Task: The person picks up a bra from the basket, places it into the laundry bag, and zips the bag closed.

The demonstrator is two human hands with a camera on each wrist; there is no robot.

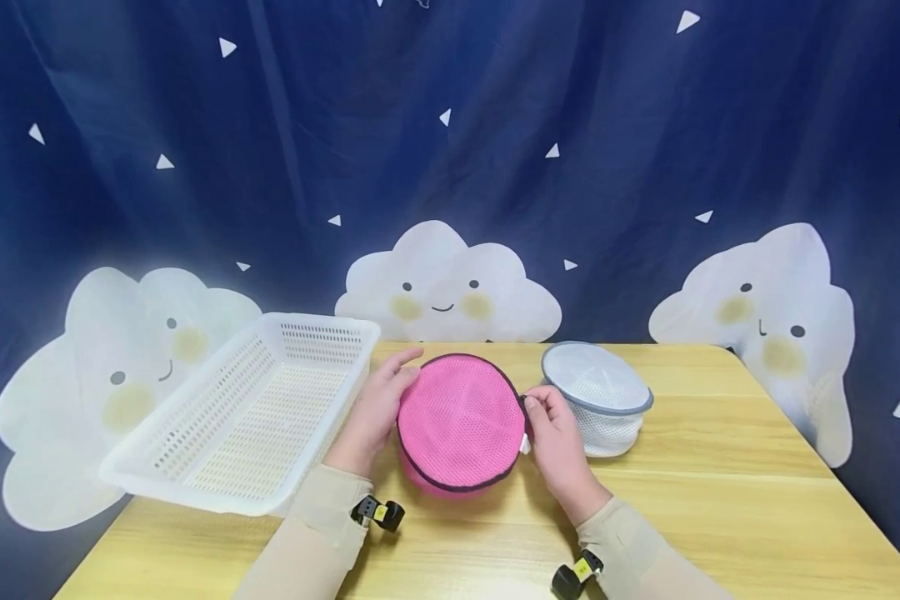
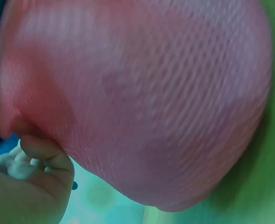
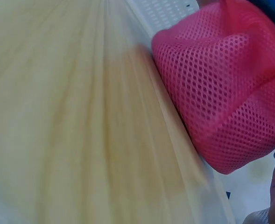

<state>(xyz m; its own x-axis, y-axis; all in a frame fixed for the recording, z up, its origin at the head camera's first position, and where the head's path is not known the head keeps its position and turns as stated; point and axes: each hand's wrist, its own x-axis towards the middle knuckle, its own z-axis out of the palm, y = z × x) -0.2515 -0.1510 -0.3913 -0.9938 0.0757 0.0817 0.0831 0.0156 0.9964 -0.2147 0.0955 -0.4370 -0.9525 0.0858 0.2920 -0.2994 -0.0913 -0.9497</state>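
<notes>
A round pink mesh laundry bag (image 1: 461, 421) with a black-edged top stands on the table between my hands. My left hand (image 1: 378, 404) grips its left side near the rim, and in the left wrist view the thumb (image 2: 41, 145) presses into the mesh. At the opposite edge my right hand (image 1: 555, 433) pinches the black trim, where a small white tag (image 1: 525, 443) hangs. The right wrist view shows the bag's mesh side (image 3: 212, 88) creased, with only a little of the hand at the lower right.
A white slotted plastic basket (image 1: 247, 433) sits left of my left hand. Just beyond my right hand is a white mesh laundry bag (image 1: 598, 375) with a grey rim. The wooden table (image 1: 750, 500) ends at a dark blue cloud-patterned curtain (image 1: 450, 167).
</notes>
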